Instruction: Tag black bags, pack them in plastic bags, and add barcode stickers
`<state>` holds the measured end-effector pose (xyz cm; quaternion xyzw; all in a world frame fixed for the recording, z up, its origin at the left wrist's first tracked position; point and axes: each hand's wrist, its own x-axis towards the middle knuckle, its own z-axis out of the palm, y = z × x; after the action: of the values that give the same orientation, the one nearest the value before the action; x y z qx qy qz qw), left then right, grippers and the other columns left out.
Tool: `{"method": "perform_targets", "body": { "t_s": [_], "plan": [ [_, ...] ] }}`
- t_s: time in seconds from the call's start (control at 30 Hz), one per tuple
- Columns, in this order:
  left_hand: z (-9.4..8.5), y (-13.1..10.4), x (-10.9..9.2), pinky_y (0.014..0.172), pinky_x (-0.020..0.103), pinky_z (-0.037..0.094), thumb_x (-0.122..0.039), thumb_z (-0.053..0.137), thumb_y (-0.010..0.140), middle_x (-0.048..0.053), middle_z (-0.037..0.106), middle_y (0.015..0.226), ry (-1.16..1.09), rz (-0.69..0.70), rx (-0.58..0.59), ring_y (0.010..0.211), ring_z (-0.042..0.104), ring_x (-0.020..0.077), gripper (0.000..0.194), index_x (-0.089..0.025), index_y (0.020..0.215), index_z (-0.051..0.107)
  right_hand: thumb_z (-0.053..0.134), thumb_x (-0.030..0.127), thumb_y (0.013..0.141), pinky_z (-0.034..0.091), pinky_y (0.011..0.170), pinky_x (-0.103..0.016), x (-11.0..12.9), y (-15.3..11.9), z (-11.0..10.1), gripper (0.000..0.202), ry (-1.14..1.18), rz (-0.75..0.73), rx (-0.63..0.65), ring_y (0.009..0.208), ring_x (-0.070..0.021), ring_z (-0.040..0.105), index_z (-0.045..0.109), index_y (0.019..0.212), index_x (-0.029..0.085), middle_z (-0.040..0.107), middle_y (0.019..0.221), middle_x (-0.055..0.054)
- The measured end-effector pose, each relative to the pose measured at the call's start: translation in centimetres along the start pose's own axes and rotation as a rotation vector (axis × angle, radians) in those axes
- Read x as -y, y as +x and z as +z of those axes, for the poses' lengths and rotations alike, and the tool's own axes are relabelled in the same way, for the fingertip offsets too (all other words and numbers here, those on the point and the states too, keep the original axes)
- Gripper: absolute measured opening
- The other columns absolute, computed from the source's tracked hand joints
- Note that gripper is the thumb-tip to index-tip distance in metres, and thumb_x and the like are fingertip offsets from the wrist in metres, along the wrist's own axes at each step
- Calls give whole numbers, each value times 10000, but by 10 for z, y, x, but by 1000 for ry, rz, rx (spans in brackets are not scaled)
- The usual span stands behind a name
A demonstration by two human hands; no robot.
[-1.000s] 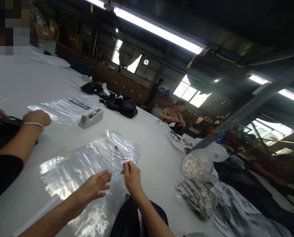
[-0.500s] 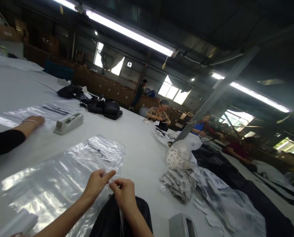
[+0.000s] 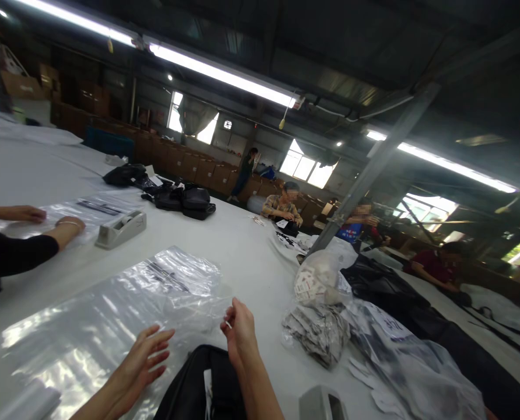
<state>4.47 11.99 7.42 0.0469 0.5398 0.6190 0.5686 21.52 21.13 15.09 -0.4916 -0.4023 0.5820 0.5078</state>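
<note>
My left hand (image 3: 144, 361) hovers over a pile of clear plastic bags (image 3: 89, 321), its fingers apart and nothing in them. My right hand (image 3: 242, 335) is closed, pinching the edge of a clear plastic bag (image 3: 194, 306). That bag stretches from the pile toward my right fingers, with its near edge lifted. Directly in front of me, between my forearms, stands a black bag (image 3: 192, 373) with a white tag (image 3: 208, 388) hanging on it. Its lower part lies outside the view.
Tape dispensers stand at the left (image 3: 122, 229) and at the near right (image 3: 323, 403). A co-worker's hands (image 3: 70, 227) rest on other plastic at the left. Black bags (image 3: 185, 201) lie farther back. A metal post (image 3: 365, 181) and bagged papers (image 3: 319, 329) are on the right.
My hands were close together at the plastic. The left has moved down and left and opened; the right has shifted slightly right, pulling the plastic edge. A co-worker's second hand has appeared at left.
</note>
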Motion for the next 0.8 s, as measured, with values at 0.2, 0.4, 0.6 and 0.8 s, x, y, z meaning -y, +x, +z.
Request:
{"method": "perform_targets", "body": {
  "t_s": [0.2, 0.4, 0.6, 0.8],
  "plan": [
    [11, -34, -47, 1002, 599, 334, -560, 725, 679, 139, 481, 1279, 1177, 1108, -196, 1181, 434, 407, 917, -266, 1461, 347, 729, 422, 667, 349, 464, -220, 6, -17, 11, 292, -88, -152, 103, 494, -94, 412, 543, 740, 209, 475, 563, 75],
    [57, -31, -53, 842, 438, 440, -408, 471, 929, 102, 594, 1009, 1376, 1200, 114, 954, 572, 298, 377, -234, 1240, 594, 734, 263, 614, 396, 575, -242, 25, -41, 14, 215, -228, -346, 167, 605, -116, 465, 572, 742, 204, 513, 643, 67],
    [43, -31, -74, 751, 319, 448, -335, 350, 986, 18, 610, 803, 1320, 1209, 208, 800, 623, 204, 322, -236, 808, 600, 644, 255, 684, 345, 580, -252, 41, -55, -5, 136, -506, -442, 63, 575, -119, 416, 521, 653, 207, 444, 577, 76],
    [54, -42, -48, 888, 402, 433, -302, 540, 864, 105, 609, 1150, 1315, 1239, 46, 1060, 571, 296, 444, -222, 1295, 469, 656, 296, 737, 309, 554, -255, 35, -74, 14, 257, -651, -592, -15, 534, -124, 409, 454, 594, 228, 448, 537, 69]
  ]
}}
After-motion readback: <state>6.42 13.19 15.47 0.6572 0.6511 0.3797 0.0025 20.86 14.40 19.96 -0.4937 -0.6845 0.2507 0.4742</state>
